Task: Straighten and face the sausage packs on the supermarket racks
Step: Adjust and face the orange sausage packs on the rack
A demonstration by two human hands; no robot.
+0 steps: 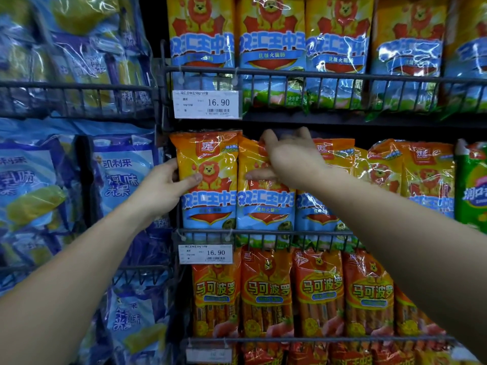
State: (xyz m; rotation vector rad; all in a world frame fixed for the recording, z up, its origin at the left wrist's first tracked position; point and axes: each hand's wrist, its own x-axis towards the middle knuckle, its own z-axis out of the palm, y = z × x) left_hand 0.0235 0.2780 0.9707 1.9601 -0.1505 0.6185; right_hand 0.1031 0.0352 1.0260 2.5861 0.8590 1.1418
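left hand point(164, 188) – pinching the end pack point(208, 180) at the rack's point(263, 232) left edge, keeping it straight | right hand point(287, 159) – fingers spread, reaching over the next pack point(263, 201) to pull it forward

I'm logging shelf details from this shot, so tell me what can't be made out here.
- Head view: the top of the second lion pack is covered by the right hand.
- The small print on the middle price tag is too small to read.
- The bottom tag is blurred.
- The green pack is cut off by the right edge.
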